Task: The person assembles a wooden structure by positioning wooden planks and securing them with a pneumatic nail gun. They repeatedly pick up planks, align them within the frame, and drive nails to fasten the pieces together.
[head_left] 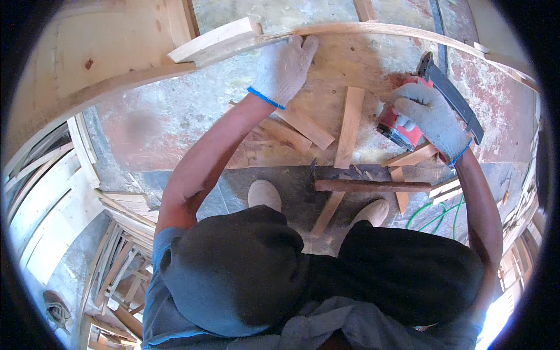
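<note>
My left hand, in a pale knitted glove with a blue cuff, reaches to the far side. Its fingers close over the edge of a long curved wooden strip. In my right hand, gloved alike, is a red and black nail gun, held by its handle. The gun's long black magazine slants along the hand's right side, and the tool is apart from the strip. Near the left hand, a short pale block lies against the strip.
Loose wood offcuts lie on the worn work surface before me. A hammer with a brown handle lies near my shoes. A green hose curls at right. Stacked wood strips are at left, below a large plywood panel.
</note>
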Action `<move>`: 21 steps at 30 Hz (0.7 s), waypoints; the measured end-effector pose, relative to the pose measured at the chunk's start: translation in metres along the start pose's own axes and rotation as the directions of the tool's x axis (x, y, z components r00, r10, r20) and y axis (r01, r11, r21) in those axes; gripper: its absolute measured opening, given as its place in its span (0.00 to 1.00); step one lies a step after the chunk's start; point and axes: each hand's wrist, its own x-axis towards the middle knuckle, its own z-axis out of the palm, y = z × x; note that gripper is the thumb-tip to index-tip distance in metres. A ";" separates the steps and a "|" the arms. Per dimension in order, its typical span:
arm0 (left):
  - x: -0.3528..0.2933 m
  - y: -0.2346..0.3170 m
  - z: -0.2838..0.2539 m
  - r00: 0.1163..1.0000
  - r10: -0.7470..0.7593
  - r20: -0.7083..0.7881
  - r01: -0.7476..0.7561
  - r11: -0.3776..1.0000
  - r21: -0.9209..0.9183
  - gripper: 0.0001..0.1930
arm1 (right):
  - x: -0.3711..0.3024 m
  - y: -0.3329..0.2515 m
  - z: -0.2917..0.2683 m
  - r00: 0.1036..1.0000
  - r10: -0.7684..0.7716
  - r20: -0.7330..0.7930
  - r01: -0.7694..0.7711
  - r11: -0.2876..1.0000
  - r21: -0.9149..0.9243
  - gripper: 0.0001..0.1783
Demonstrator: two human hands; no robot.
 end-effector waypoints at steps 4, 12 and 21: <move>0.002 0.000 0.001 1.000 -0.011 0.002 0.011 0.997 -0.082 0.15 | -0.001 0.003 0.006 0.998 -0.039 -0.047 0.037 0.998 -0.049 0.11; -0.016 -0.010 -0.015 1.000 0.010 0.016 -0.006 0.969 -0.248 0.15 | 0.002 0.008 0.006 0.997 -0.082 -0.014 0.080 0.992 -0.097 0.10; -0.079 -0.065 -0.100 0.800 -0.335 -0.497 0.215 0.935 -0.283 0.17 | 0.087 -0.017 0.010 0.883 -0.458 0.098 0.391 0.607 -0.692 0.13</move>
